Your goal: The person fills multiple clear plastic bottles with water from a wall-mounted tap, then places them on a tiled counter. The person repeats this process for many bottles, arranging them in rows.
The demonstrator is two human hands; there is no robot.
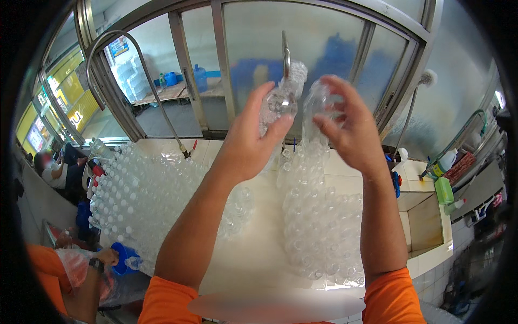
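Note:
Both my hands are raised over the white counter (259, 254), close to a thin curved metal spout (286, 54). My left hand (251, 132) is wrapped round a clear plastic bottle (277, 112) below the spout; water shows bubbling in and about it. Beside it, my right hand (353, 129) has its fingers curled about a second clear bottle (314, 110), tilted and slightly blurred. Under my right hand stand rows of clear bottles (324, 221) packed together. A larger mass of clear bottles (145, 183), many with white caps, fills the counter on the left.
A co-worker's hand (109, 256) is at a blue bucket (125, 258) at lower left. Another curved metal pipe (137, 48) rises at left. Framed glass panels (291, 21) stand behind the counter. At right are a basin (423, 224), a green container (444, 190) and a bottle brush (428, 78).

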